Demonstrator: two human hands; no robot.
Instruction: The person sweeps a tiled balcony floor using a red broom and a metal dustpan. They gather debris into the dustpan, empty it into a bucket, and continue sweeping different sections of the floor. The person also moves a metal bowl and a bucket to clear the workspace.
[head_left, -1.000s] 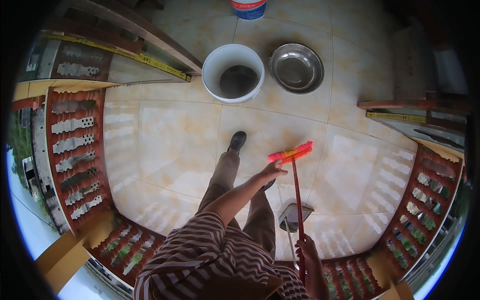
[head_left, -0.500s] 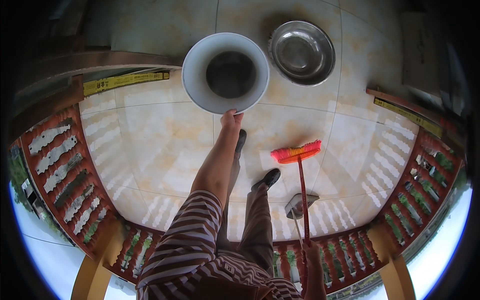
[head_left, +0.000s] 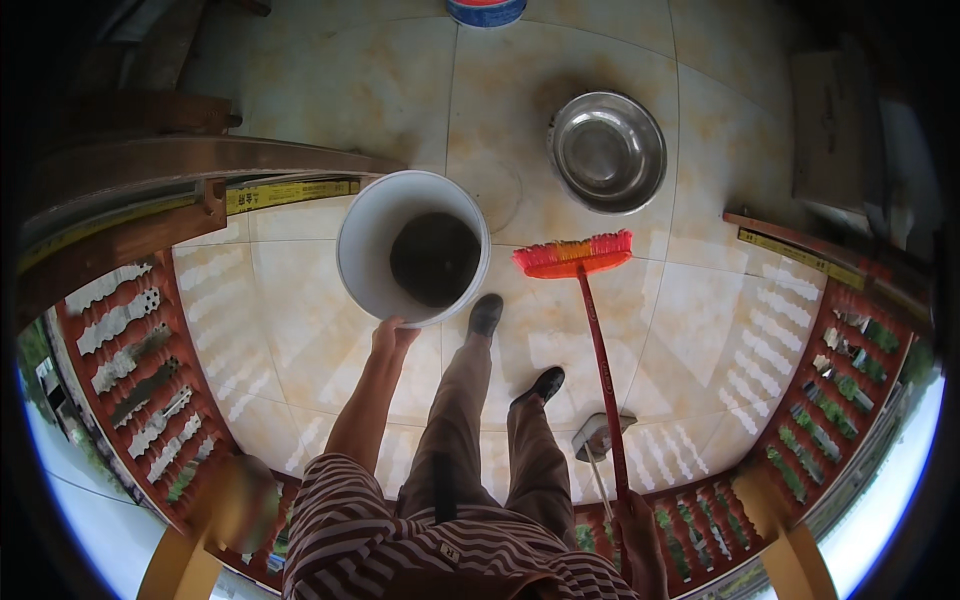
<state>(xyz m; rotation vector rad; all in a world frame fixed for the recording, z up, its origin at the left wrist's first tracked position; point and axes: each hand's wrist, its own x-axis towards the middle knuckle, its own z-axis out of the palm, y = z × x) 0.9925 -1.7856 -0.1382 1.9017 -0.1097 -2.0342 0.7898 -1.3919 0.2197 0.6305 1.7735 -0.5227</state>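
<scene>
I see the white bucket [head_left: 413,246] just left of centre on the tiled floor [head_left: 300,300], dark water inside. My left hand [head_left: 392,335] grips its rim at 6 o'clock, fingers curled over the edge. At 5 o'clock, my right hand [head_left: 638,520] is wrapped around the red broom [head_left: 590,320] handle. A steel bowl [head_left: 607,151] sits at 1 o'clock.

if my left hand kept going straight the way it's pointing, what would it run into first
The left hand points forward and is already at the near rim of the white bucket, so the bucket comes first. Beyond it, probably the bare tiled floor, though depth is hard to judge.
</scene>
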